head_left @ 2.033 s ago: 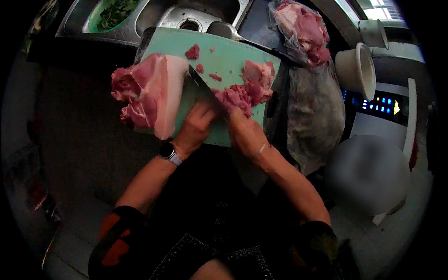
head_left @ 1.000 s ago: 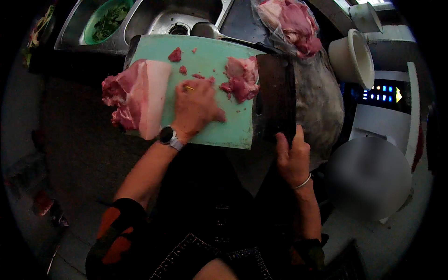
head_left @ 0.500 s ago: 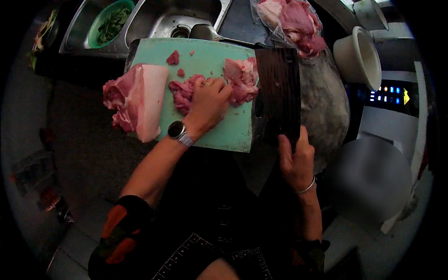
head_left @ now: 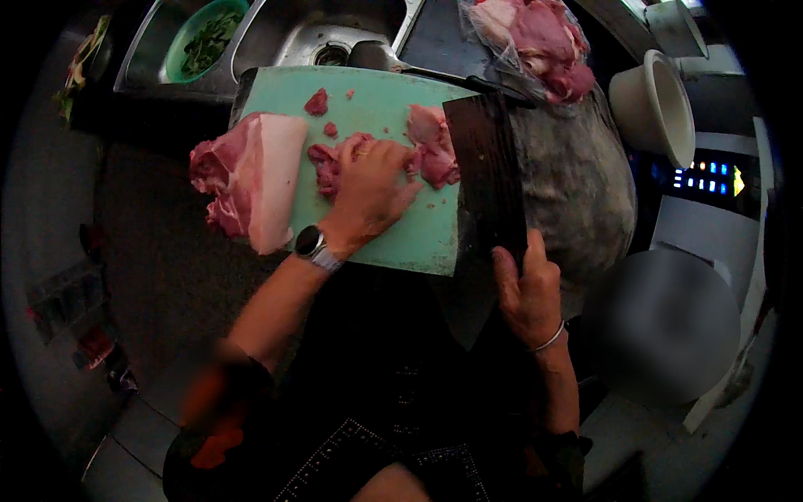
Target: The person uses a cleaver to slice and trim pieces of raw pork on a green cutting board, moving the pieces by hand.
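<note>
My left hand (head_left: pixel 372 188), a watch on its wrist, presses down on a lump of raw meat (head_left: pixel 324 171) mid-board, its fingers curled over it and partly hiding it. My right hand (head_left: pixel 533 293) grips a cleaver (head_left: pixel 487 167) with a broad dark blade; the handle is hidden in the fist. The blade overlaps the right edge of the pale green cutting board (head_left: pixel 401 251) and partly covers another raw piece of meat (head_left: pixel 431 151). At the board's left lies a thick slab of meat (head_left: pixel 278 180) with pale skin. Small meat scraps (head_left: pixel 316 102) sit near the far side.
Beyond the board is a steel sink (head_left: pixel 284 38) with a green basin (head_left: pixel 171 67) of leafy greens. A spatula (head_left: pixel 376 57) lies along the far edge. Bagged meat (head_left: pixel 548 50) and a white tub (head_left: pixel 648 109) stand to the right, near a round blurred shape (head_left: pixel 661 326).
The cleaver has moved left and tilted, its blade now overlapping the right-hand meat piece. My left hand has shifted slightly on the lump. The whole view has slid a little.
</note>
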The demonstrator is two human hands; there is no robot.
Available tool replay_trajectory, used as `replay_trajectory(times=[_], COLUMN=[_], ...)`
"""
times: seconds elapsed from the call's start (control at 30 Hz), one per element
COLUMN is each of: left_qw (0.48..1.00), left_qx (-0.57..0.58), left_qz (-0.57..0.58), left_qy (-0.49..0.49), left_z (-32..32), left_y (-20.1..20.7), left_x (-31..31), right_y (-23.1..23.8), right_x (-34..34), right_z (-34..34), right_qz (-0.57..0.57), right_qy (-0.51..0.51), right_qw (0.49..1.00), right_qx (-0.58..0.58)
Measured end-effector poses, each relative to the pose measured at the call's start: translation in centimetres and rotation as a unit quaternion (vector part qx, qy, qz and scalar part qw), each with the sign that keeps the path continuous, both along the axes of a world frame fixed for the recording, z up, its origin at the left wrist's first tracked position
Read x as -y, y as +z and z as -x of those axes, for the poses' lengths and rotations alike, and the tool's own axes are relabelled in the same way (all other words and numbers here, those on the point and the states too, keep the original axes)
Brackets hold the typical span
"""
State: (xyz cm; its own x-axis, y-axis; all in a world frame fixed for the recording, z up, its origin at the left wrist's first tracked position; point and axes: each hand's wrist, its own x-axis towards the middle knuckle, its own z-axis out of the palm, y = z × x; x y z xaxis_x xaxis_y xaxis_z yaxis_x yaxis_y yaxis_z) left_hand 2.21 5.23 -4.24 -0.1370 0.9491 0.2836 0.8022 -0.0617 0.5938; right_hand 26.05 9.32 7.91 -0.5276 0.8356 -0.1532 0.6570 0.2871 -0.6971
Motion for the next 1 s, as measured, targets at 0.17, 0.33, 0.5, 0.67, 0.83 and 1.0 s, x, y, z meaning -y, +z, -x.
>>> replay_trajectory(times=[0.17,0.33,0.5,0.67,0.83,1.0], left_qw=[0.998,0.998,0.978,0.997,0.986,0.989], left_qx=[-0.049,0.001,0.149,-0.06,0.086,-0.007], left_qz=[0.022,0.052,0.12,0.047,0.143,0.125], left_qy=[0.03,0.023,0.087,0.006,-0.013,-0.073], left_z=[-0.6,1.0,2.4,0.8,3.4,2.2], left_y=[-0.6,-1.0,-0.5,-0.5,0.4,2.2], left_x=[-0.9,-0.6,-1.6,-2.5,-2.6,-1.0], right_y=[-0.5,-0.2,-0.2,-0.6,-0.6,-0.4], right_x=[0.1,0.1,-0.1,-0.4,-0.5,-1.1], right_z=[-0.2,-0.1,-0.2,-0.7,-0.6,-1.1], right_qz=[-0.006,-0.007,0.011,0.0,-0.007,0.017], right_qy=[0.005,0.002,-0.002,-0.007,-0.015,-0.021], right_qw=[1.0,1.0,1.0,1.0,0.999,0.999], right_qx=[-0.003,0.009,-0.02,-0.018,-0.042,-0.025])
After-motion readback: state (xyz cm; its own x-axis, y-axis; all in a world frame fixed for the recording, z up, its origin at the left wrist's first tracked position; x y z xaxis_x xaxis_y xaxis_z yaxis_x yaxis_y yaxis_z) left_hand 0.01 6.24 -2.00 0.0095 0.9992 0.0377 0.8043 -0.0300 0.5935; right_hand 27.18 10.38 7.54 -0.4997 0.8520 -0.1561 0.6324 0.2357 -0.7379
